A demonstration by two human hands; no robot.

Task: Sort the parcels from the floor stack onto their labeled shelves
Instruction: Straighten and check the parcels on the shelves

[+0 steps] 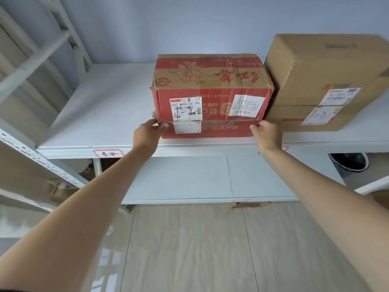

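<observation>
A red and brown cardboard parcel (210, 89) with white shipping labels rests on the upper white shelf (101, 114), close to its front edge. My left hand (148, 133) grips the parcel's lower left front corner. My right hand (267, 134) holds its lower right front corner. A plain brown parcel (324, 81) marked "1-2" stands directly to the right, touching the red one. A red-bordered handwritten tag (108, 153) is stuck on the shelf's front lip; a second tag is mostly hidden behind my right wrist.
A lower white shelf (189, 180) lies beneath, with torn cardboard (248, 205) showing under its front edge. A black bin (350, 162) sits at the right. Slotted metal uprights (42, 159) stand at the left. Pale wood-look floor (189, 249) is below.
</observation>
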